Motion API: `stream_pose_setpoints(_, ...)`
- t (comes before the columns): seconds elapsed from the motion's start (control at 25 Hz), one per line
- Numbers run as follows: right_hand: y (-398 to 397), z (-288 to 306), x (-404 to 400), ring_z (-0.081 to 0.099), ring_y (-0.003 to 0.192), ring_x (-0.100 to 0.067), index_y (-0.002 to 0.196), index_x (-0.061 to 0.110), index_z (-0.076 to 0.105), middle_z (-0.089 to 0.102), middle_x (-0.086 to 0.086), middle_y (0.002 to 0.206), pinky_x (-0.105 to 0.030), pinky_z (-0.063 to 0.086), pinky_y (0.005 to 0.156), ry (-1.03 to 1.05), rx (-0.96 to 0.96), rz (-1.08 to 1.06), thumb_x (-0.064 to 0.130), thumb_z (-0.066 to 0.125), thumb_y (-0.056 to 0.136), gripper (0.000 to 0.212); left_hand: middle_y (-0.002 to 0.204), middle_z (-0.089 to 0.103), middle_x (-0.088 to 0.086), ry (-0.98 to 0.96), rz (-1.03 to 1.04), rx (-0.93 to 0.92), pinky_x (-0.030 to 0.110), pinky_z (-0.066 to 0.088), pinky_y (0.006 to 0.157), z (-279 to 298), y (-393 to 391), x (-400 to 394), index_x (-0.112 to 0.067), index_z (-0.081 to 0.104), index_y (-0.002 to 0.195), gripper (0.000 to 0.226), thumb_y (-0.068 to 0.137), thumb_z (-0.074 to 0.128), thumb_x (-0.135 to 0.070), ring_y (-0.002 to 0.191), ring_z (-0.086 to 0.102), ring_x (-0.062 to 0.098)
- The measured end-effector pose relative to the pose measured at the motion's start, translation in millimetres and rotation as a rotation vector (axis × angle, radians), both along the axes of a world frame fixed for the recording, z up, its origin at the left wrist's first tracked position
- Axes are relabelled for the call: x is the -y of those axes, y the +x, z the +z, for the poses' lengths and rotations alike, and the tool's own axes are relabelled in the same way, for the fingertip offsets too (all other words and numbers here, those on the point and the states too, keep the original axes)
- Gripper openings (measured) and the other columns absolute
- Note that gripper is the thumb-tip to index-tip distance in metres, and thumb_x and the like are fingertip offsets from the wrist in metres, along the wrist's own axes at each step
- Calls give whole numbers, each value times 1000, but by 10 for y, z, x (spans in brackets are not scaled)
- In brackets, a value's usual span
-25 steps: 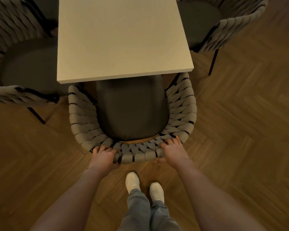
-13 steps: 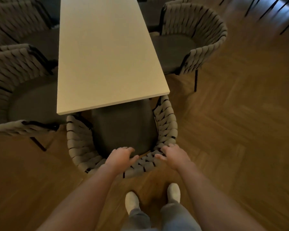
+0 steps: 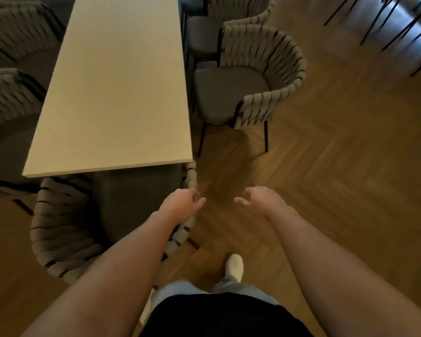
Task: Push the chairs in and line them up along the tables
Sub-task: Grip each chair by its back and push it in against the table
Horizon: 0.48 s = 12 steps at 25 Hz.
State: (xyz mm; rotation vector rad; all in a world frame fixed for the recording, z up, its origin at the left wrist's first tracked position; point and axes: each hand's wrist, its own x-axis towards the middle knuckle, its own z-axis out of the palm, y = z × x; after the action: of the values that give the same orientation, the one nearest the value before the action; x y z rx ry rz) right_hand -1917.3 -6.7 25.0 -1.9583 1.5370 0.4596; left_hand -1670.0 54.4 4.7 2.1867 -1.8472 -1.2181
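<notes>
A woven grey end chair stands at the near end of the long pale table, its dark seat partly under the tabletop. My left hand hangs over the chair's right arm with fingers loosely curled, holding nothing. My right hand floats over bare floor to the right of that chair, fingers relaxed and empty. A second woven chair stands at the table's right side, turned a little away from the table edge.
Another chair sits further along the right side, and two woven chairs line the left side. Thin black legs show at the top right. Herringbone wood floor spreads to the right. My white shoe is below.
Both hands have come off the end chair's back. I have stepped to the right, so the chair and table now lie left of me and the right-side chair is in fuller view.
</notes>
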Motion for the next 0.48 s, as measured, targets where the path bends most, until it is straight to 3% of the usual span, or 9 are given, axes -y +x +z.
stream_pose_setpoints(0.16, -668, 191, 701, 61, 95, -18, 124, 23, 63, 65, 1, 111, -36, 53, 83, -1, -2, -69, 62, 50, 97, 49, 113, 70, -6, -73, -8, -4, 35, 59, 91, 82, -627, 612, -24, 61, 133, 43, 101, 53, -51, 99, 67, 8)
stream_pose_setpoints(0.48, -1267, 117, 2337, 61, 106, -18, 128, 23, 62, 66, -1, 122, -35, 52, 87, -57, 15, -35, 61, 47, 98, 50, 110, 70, -7, -84, 9, -5, 29, 56, 86, -55, -1177, 2191, -25, 62, 131, 40, 102, 53, -50, 96, 65, 7)
